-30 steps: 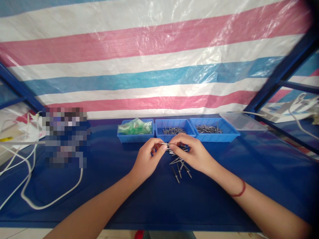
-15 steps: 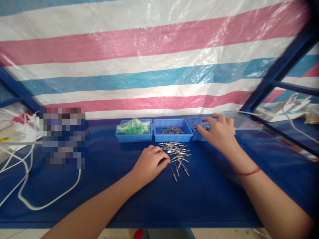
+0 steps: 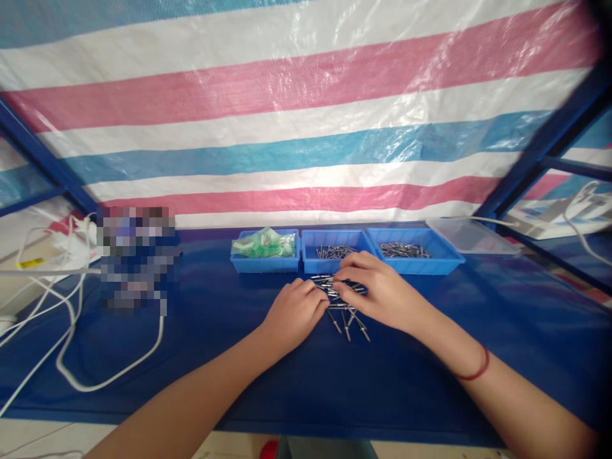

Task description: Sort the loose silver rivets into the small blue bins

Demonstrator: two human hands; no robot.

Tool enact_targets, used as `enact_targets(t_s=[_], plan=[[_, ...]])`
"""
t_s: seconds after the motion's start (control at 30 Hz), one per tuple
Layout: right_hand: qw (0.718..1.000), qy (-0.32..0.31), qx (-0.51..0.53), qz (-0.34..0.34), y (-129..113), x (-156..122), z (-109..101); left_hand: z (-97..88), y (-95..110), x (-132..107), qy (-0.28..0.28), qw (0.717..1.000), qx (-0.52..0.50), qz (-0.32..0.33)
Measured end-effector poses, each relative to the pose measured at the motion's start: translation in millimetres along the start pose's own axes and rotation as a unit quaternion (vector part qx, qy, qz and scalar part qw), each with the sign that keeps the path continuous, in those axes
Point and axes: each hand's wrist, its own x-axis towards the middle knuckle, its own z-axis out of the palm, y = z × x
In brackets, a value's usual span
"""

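Several silver blind rivets point(image 3: 347, 329) lie in a loose pile on the blue table, in front of the middle bin. My left hand point(image 3: 296, 313) rests at the left edge of this pile. Its thumb and forefinger are closed at the end of a rivet that points right. Over the right side of the pile is my right hand point(image 3: 377, 290), thumb and fingers apart, with nothing visible between them. It covers part of the pile. The middle blue bin point(image 3: 310, 262) and the right blue bin point(image 3: 440, 260) both hold more rivets.
Left of these, a blue bin point(image 3: 262, 265) holds green-and-clear plastic bags point(image 3: 270, 243). A clear plastic lid point(image 3: 473, 237) lies at the back right. White cables point(image 3: 86, 387) loop over the left side, beside a blurred-out patch. A striped sheet point(image 3: 287, 146) hangs behind the table point(image 3: 306, 389).
My right hand has moved left and toward me, from over the right bin to over the rivet pile. My left hand stays by the pile. The camera view has shifted slightly.
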Motion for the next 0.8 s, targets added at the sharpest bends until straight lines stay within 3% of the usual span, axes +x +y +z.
enact_targets(t_s=[0.13, 0.3, 0.43, 0.57, 0.8], plan=[[0.995, -0.096, 0.005, 0.002, -0.2, -2.1, 9.4, 2.3, -1.8, -1.6, 0.014, 1.0, 0.013, -0.014], [0.994, -0.079, 0.062, 0.029, -1.0, -1.6, 20.8, 0.1, -3.7, -1.2, 0.094, 0.988, -0.111, -0.053], [0.984, -0.044, 0.151, 0.079, -6.5, 0.8, 21.6, 0.4, -4.3, 1.4, 0.137, 0.924, -0.346, -0.088], [0.966, -0.028, 0.225, 0.126, -8.9, 1.0, 22.5, 4.2, -6.5, 3.2, 0.109, 0.849, -0.505, -0.107], [0.944, -0.033, 0.278, 0.173, -8.1, -0.1, 25.0, -4.5, -5.8, 5.9, 0.127, 0.824, -0.53, -0.151]])
